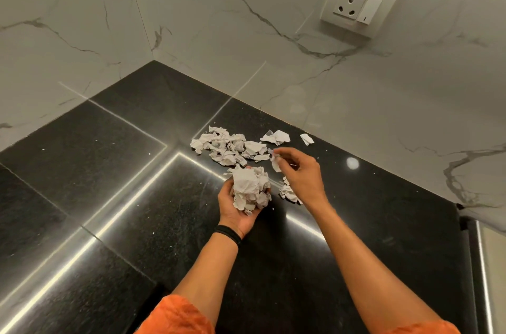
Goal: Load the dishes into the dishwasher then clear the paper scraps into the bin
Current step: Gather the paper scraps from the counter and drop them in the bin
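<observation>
- The thumb and fingertips of the right hand (301, 169) pinched a small paper scrap (276, 163), which hung from them just above the countertop (109, 196).
- The left hand (238, 210) lay palm up, its fingers curled round a wad of crumpled paper (250, 188) that filled the palm and rose above it.
- The two hands were near each other, the right one a little farther off and to the right of the left.
- The pinched scrap hung just beside the wad's far right edge; whether the two touched could not be told.
- A small cluster of scraps (289, 192) lay on the countertop below the right wrist, just right of the wad.
- Beyond both hands, a loose pile of scraps (227, 146) was spread over the counter, some pieces showing dark print or lines.
- Right of that pile lay a single crumpled piece (276, 137).
- Farther right, a smaller bit (306, 139) lay close to the foot of the wall (246, 32).
- The countertop was black polished stone with bright reflected streaks, and tiny white crumbs were scattered over it.
- A black wristband (228, 233) circled the left wrist.
- Orange sleeves (178, 314) showed at the near edge.
- White marble-veined walls met in a corner at the far left.
- A socket (361, 2) with a switch sat high on the right-hand wall.
</observation>
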